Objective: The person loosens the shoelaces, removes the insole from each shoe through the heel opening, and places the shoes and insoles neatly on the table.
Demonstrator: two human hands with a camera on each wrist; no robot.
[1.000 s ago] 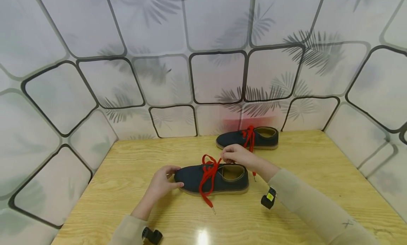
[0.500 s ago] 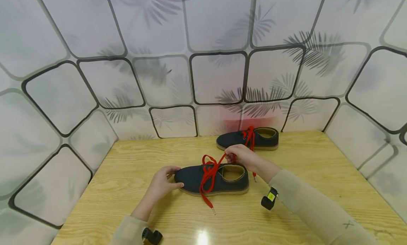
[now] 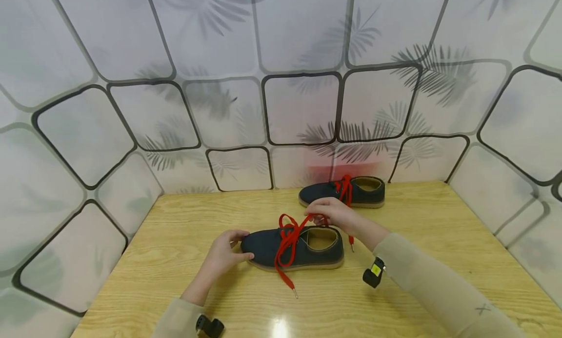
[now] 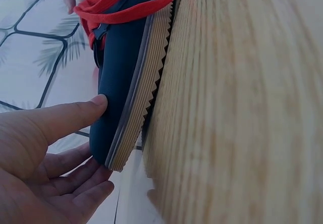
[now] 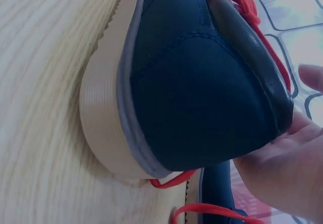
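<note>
A navy shoe (image 3: 262, 246) with red laces lies sole down on the table, toe to the left. My left hand (image 3: 221, 252) grips its toe, the thumb on the near side, as the left wrist view shows. Above the shoe's far edge, my right hand (image 3: 331, 214) holds a red shoelace (image 3: 301, 225) that runs up from the eyelets and drapes at its fingers. The right wrist view has the heel (image 5: 202, 103) in front, hiding the fingertips. The other lace end (image 3: 287, 280) hangs over the near side to the table.
A second navy shoe (image 3: 313, 192) with tied red laces stands behind, close to the patterned wall covering (image 3: 237, 167). The wooden table (image 3: 171, 230) extends to both sides. Each wrist wears a small black camera.
My right hand first drew back to the right with the lace, then shifted slightly left; the lace now drapes across its fingers. My left hand and both shoes stay in place.
</note>
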